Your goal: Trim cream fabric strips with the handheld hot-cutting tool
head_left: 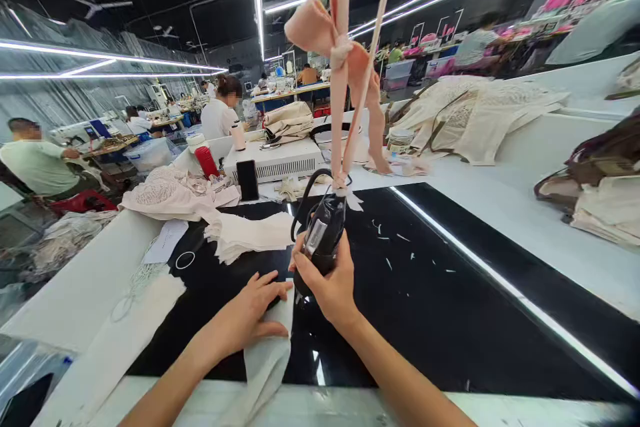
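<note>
Black-topped counter (440,320): one corded handheld cutter (328,220), centre, right fingers (310,273) wrapped round it; one pale fabric strip (270,355), seven o'clock of it, left fingers (279,289) splayed flat on top; likely hazard, nicked fingers should the cutter slip toward eight o'clock.

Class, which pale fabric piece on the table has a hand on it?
The front-centre strip, under the left hand; the stack behind and long piece at left lie untouched.
</note>
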